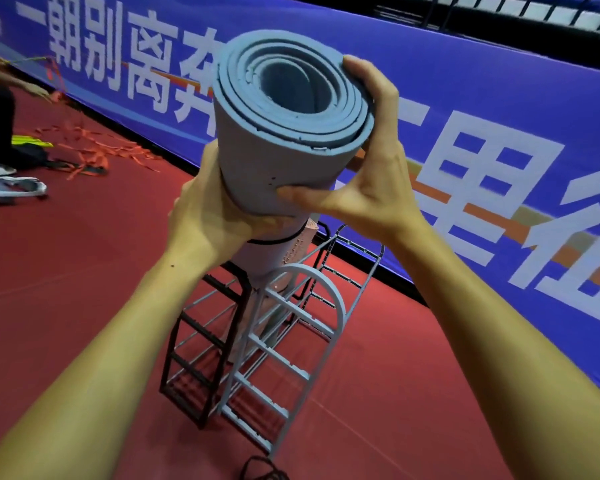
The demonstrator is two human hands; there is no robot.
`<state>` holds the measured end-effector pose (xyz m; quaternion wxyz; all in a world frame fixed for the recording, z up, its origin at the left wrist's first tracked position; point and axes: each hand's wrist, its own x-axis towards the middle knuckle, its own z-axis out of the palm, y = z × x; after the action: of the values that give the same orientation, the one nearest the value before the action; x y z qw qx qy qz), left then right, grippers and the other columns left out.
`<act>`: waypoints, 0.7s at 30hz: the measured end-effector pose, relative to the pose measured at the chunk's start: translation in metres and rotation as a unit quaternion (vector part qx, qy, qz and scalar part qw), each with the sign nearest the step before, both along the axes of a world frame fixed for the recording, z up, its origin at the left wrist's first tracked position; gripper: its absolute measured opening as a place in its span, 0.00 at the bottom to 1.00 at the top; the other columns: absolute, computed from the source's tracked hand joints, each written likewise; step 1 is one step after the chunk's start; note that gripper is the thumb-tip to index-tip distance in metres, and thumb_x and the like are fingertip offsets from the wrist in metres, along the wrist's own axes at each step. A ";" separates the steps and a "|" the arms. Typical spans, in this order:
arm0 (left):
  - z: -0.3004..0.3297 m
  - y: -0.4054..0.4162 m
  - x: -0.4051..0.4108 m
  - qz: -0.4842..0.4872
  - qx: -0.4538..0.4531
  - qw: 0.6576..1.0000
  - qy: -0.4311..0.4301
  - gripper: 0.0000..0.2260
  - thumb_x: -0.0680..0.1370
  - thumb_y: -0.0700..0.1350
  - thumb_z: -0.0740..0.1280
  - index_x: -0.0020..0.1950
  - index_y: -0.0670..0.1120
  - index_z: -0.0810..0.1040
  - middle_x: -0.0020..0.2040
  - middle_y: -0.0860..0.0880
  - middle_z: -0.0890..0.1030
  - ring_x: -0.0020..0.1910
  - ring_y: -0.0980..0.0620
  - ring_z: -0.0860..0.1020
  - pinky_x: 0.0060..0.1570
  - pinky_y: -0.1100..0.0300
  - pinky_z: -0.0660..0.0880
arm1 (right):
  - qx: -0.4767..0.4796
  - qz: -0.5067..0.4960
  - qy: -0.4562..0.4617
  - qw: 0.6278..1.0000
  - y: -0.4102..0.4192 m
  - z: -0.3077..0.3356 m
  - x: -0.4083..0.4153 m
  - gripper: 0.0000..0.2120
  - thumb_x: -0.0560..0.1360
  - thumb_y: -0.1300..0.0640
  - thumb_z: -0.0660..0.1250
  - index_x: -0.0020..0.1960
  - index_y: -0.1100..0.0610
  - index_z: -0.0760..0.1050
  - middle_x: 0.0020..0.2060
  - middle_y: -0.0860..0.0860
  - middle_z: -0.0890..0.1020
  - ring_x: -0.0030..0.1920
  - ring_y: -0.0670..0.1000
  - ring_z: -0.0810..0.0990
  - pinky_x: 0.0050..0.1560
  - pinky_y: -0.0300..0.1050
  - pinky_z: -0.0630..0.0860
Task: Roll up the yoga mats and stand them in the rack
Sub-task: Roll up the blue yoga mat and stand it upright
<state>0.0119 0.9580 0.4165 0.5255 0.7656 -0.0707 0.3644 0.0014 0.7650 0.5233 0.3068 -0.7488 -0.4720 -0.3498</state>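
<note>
A rolled blue-grey yoga mat stands upright above the rack, its spiral end facing me. My left hand grips the roll low on its left side. My right hand holds the right side, thumb across the front and fingers curled over the top rim. The mat's lower part, with a black band around it, goes down into the wire rack, which has a grey arched frame and a black frame beside it. A pinkish rolled mat shows in the rack behind the blue one.
The rack stands on a red floor beside a long blue banner wall. Orange straps, a white shoe and another person's legs are at the far left. A black band lies on the floor by the rack's foot.
</note>
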 end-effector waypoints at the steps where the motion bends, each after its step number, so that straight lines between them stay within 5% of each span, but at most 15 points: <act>1: 0.001 0.000 0.002 0.002 0.002 1.000 0.015 0.49 0.55 0.67 0.81 0.72 0.65 0.65 0.57 0.56 0.85 0.54 0.44 0.84 0.50 0.43 0.81 | 0.011 -0.009 0.018 1.000 -0.002 -0.005 0.004 0.56 0.65 0.56 0.87 0.79 0.66 0.55 0.75 0.58 0.68 0.75 0.56 0.71 0.63 0.58 0.81; 13: 0.001 -0.006 0.068 -0.010 0.008 0.995 0.103 0.48 0.58 0.67 0.81 0.74 0.61 0.65 0.62 0.53 0.82 0.61 0.42 0.80 0.55 0.45 0.79 | 0.022 -0.111 0.105 0.988 -0.002 -0.005 0.090 0.53 0.65 0.49 0.86 0.79 0.56 0.58 0.71 0.48 0.74 0.70 0.46 0.75 0.65 0.53 0.79; 21: -0.053 -0.021 0.129 -0.004 0.032 0.988 0.148 0.46 0.64 0.64 0.81 0.77 0.59 0.63 0.67 0.52 0.80 0.66 0.41 0.78 0.55 0.50 0.73 | 0.056 -0.126 0.189 0.972 -0.016 -0.063 0.164 0.52 0.63 0.46 0.86 0.77 0.52 0.60 0.67 0.44 0.76 0.66 0.42 0.77 0.64 0.45 0.79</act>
<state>0.1409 0.9373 0.3638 0.5071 0.8270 -0.0071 0.2425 0.1656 0.7495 0.4604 0.3857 -0.8361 -0.2870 -0.2640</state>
